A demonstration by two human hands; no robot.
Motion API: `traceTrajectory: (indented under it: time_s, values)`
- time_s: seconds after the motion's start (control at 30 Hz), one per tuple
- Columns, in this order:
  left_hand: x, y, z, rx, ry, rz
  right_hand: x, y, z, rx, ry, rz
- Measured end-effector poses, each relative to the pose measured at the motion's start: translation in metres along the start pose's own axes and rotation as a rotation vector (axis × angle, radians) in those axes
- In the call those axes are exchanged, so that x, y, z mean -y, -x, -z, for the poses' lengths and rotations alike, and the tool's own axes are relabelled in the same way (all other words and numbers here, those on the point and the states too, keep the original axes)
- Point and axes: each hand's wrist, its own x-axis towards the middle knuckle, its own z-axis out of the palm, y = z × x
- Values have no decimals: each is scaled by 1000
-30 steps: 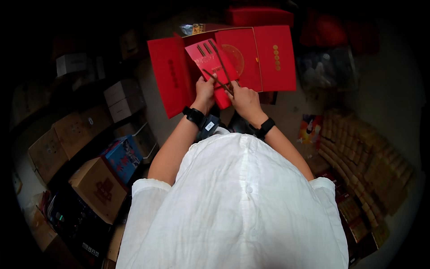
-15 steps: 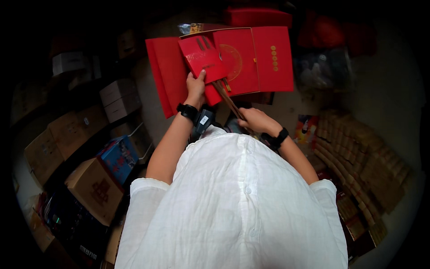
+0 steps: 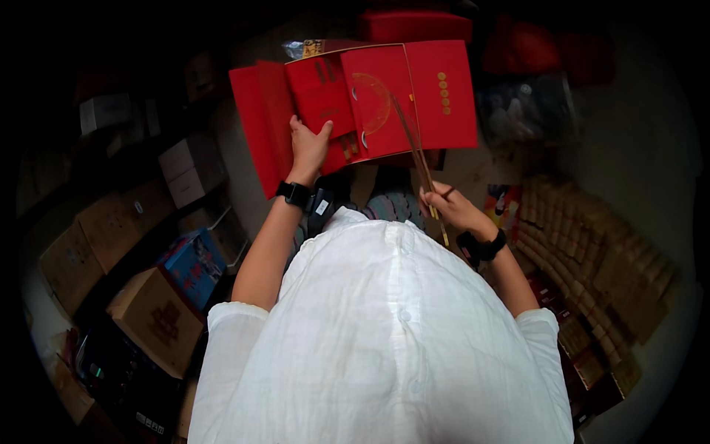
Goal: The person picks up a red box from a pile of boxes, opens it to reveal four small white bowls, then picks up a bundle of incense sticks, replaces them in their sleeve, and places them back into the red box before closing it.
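Note:
A wide red gift box (image 3: 447, 96) is spread out ahead of me, its flaps folded out to left and right. In its left part lies a red packet (image 3: 318, 102), with dark sticks showing at its upper end and gold-tipped ends below. My left hand (image 3: 309, 152) rests at the packet's lower edge, thumb and fingers apart; whether it presses on it I cannot tell. Several brown chopsticks (image 3: 416, 148) with gold ends are gripped in my right hand (image 3: 456, 209), in front of the box, slanting up across its front edge.
Another red box (image 3: 418, 28) stands beyond the open one, and a clear plastic bag (image 3: 525, 115) lies to its right. Cardboard boxes (image 3: 157, 318) are stacked along the left. Rows of tan bundles (image 3: 592, 251) fill the right side.
My right hand has drawn the chopsticks to the right, away from the packet. The packet now lies down in the box, and my left hand's grip on it has loosened.

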Motion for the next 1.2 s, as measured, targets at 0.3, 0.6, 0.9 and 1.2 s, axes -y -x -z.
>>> traceTrajectory:
  time_s: [0.3, 0.6, 0.9, 1.2]
  values:
    - [-111, 32, 44, 356, 38, -103, 50, -32, -10, 144, -567, 155]
    - [-162, 64, 38, 849, 704, -79, 61, -39, -32, 246, -721, 87]
    - [-171, 64, 44, 872, 696, 30, 74, -28, -38, 266, -869, 104]
    - [-169, 59, 44, 791, 641, 20, 86, -32, -34, 220, -912, 75]
